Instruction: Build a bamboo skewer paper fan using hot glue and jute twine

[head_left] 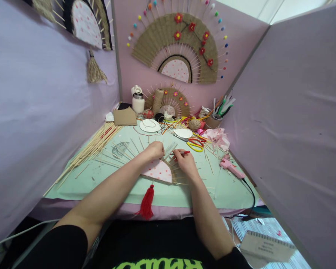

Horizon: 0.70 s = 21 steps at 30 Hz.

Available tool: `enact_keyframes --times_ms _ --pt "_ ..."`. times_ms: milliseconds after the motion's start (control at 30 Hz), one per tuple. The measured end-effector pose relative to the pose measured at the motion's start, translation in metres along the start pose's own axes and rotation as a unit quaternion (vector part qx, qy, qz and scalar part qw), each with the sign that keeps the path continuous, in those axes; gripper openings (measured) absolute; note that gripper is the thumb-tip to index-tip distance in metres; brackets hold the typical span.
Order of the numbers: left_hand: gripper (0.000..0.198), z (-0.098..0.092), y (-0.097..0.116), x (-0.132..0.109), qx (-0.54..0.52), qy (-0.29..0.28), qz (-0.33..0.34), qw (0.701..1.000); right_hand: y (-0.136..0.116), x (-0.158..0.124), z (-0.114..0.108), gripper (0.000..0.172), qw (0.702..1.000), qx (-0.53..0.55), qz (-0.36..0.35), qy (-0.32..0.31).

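A half-round fan lies on the table in front of me, its thin sticks spread outward from a white, pink-dotted centre (157, 171) edged with twine. From its lower edge hangs a red tassel (147, 203). My left hand (155, 150) is closed above the fan's upper middle; its fingertips are partly hidden, so what they grip cannot be made out. Beside them a clear ruler (171, 150) lies slanted over the sticks. My right hand (186, 163) pinches a red pen (186, 152), its tip side pointing left near the ruler.
Loose sticks (93, 144) are heaped at left, near a protractor (120, 149). Scissors (195, 143), white ovals (150, 125), twine and a bottle (138, 104) stand or lie behind. A pink glue gun (232, 167) with a black cord is at right. Fabric-covered walls enclose three sides.
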<state>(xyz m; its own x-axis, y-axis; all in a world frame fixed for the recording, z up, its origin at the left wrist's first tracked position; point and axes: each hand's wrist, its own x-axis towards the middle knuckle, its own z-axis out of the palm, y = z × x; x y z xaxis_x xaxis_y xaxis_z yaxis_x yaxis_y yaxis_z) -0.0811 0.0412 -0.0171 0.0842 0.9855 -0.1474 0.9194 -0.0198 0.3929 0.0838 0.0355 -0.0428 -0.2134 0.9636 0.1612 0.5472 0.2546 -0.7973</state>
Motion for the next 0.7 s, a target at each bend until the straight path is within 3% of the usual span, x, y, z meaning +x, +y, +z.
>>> enact_keyframes --times_ms 700 --pt "0.019 0.0005 0.0004 0.0001 0.0 -0.001 -0.006 1.0 0.0051 0.0009 0.0017 0.036 1.0 -0.009 -0.017 -0.009"
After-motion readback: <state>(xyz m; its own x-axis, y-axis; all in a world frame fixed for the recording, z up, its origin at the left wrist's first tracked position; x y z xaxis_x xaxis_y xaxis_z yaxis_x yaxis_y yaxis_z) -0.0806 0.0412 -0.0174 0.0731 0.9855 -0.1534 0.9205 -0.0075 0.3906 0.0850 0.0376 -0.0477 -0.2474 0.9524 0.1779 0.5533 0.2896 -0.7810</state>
